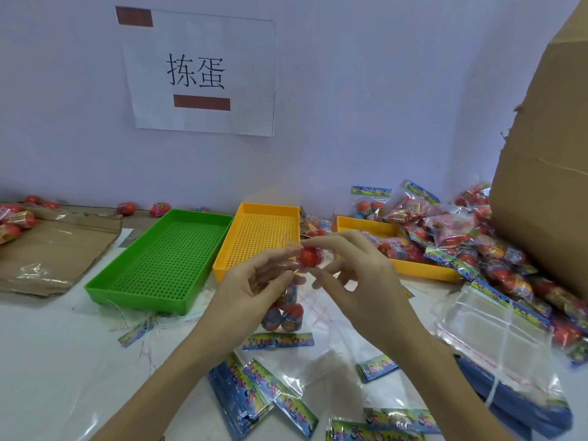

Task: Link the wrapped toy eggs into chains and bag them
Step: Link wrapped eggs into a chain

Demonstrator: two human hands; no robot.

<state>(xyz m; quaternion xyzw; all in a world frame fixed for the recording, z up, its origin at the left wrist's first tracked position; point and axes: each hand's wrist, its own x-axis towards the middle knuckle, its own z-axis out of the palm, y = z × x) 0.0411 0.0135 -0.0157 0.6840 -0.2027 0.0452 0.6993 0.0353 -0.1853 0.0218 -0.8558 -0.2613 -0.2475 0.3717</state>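
Both hands, left and right, pinch a wrapped red egg above the yellow tray's near rim.

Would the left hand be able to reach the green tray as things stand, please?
Probably yes: the green tray lies just left of the left hand with nothing between them, though that hand would first have to release the red egg.

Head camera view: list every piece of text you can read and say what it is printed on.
"拣蛋": large black characters on the white paper sign taped to the wall.
Colourful header cards on the table: printed, too blurred to read.
Wrapped egg held between both hands: no legible print.
Packed bags at right: labels too small to read.
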